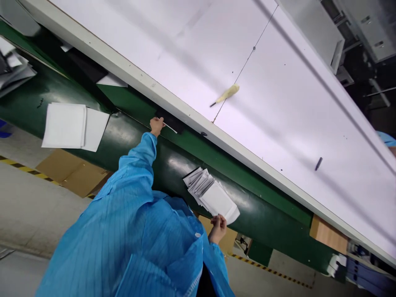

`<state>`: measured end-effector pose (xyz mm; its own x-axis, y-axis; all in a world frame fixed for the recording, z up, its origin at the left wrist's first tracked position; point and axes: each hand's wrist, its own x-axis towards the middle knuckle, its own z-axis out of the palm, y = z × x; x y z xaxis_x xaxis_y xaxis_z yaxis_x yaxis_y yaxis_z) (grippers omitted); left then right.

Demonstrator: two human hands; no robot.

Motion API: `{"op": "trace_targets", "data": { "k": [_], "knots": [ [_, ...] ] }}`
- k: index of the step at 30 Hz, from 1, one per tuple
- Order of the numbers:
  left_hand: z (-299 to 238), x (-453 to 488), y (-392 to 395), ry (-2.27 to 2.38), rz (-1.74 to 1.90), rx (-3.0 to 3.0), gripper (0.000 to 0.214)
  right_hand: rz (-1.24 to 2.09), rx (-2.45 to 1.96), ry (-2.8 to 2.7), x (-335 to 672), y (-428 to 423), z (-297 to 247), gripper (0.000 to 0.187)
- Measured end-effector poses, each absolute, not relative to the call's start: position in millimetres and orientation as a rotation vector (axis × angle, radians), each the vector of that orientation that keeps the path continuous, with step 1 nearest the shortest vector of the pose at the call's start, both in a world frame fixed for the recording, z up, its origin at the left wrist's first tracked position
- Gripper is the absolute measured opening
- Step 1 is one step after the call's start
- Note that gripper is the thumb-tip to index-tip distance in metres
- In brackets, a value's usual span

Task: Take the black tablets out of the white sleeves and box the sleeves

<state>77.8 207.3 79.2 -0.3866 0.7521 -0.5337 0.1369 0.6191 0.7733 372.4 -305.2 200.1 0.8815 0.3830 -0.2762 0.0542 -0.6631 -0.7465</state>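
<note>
My left hand point(157, 126) reaches under the edge of the white tabletop. Its fingers are closed on a thin white strip point(170, 128), perhaps the edge of a sheet, beside a dark flat patch on the green surface. My right hand point(218, 227) is close to my body, its fingers pinched together at the near corner of a fanned stack of white paper pieces point(216, 199), which look like envelopes or small bags. Whether it grips one of them I cannot tell. The stack lies on the green bench point(173, 165).
Two white paper piles point(64, 126) lie on the bench at left. Above the bench runs the raised white tabletop point(192, 53), carrying a yellowish wrapped tool point(228, 94) and a dark stick point(318, 163). A wooden block point(328, 234) sits under it at right. Cardboard point(74, 171) is below the bench.
</note>
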Motion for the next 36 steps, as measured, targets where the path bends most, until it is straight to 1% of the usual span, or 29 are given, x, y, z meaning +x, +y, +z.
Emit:
{"op": "trace_targets", "data": {
  "k": [3,5,7,10,13,16,18,20,22,25,28,31,34,36],
  "knots": [
    [88,103,162,1.626,0.994,0.495,0.022,0.692,-2.109,-0.317,365,-258,204,0.051],
    [96,116,119,1.482,1.078,0.409,0.023,0.93,-1.987,-0.314,357,-220,206,0.053],
    [106,124,74,1.37,1.089,0.386,0.021,1.184,-1.839,-0.306,347,-182,204,0.057],
    [123,122,18,1.213,0.966,0.46,0.03,1.394,-1.703,-0.337,331,-134,194,0.07],
    [135,106,-13,1.068,0.822,0.561,0.043,1.44,-1.708,-0.382,316,-100,181,0.075],
    [140,83,-23,1.001,0.794,0.571,0.057,1.415,-1.756,-0.351,299,-83,170,0.076],
    [139,72,-27,0.998,0.828,0.529,0.065,1.434,-1.728,-0.346,288,-81,166,0.071],
    [135,66,-33,1.006,0.866,0.473,0.068,1.468,-1.697,-0.373,276,-85,164,0.063],
    [129,64,-42,1.001,0.876,0.431,0.065,1.5,-1.705,-0.367,266,-93,163,0.056],
    [119,62,-54,1.025,0.838,0.441,0.048,1.511,-1.771,-0.286,260,-108,158,0.053],
    [108,50,-61,1.272,0.745,0.617,0.03,1.482,-1.833,-0.234,263,-122,149,0.053],
    [99,25,-59,1.555,0.619,0.812,0.029,1.452,-1.832,-0.254,273,-134,138,0.058],
    [95,-6,-52,1.668,0.548,0.877,0.03,1.408,-1.784,-0.313,286,-144,127,0.063],
    [94,-25,-45,1.728,0.49,0.934,0.029,1.378,-1.766,-0.324,295,-148,121,0.062]
  ]
}}
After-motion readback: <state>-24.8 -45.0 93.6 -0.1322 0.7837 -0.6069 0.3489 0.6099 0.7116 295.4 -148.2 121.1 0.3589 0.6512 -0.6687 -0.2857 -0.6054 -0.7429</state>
